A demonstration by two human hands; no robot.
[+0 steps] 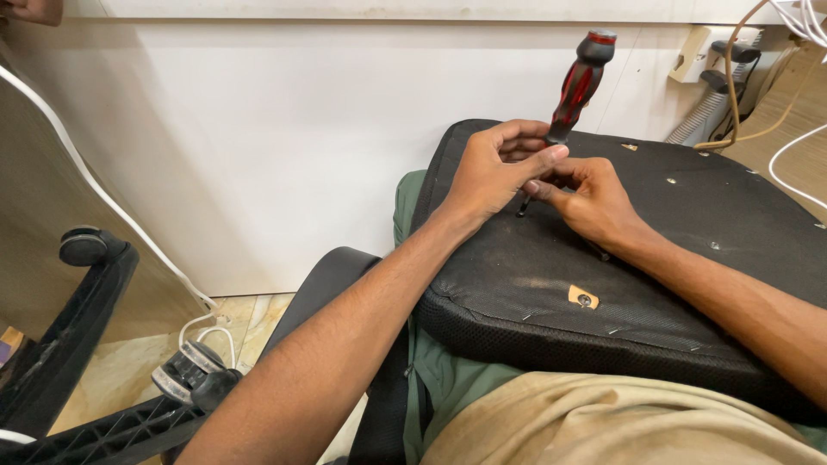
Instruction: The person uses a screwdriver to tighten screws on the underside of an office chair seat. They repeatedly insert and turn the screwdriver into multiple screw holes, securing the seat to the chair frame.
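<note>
Red-and-black-handled screwdriver (575, 86) tilted upright, left hand (495, 172) closed round its shaft, right hand (594, 202) pinching the tip, black seat cushion (551, 293)

1 screwdriver (579, 84), 1 seat cushion (655, 258), 2 hands — left (495, 172), right (590, 200) — and 2 chair castors (84, 245).

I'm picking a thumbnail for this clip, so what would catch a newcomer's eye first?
First, the red-and-black screwdriver, standing nearly upright at upper centre with its tip down on a black seat cushion lying across the person's lap. The left hand and right hand pinch together around its shaft. At lower left, a black chair base with a caster wheel lies on the floor.
</note>
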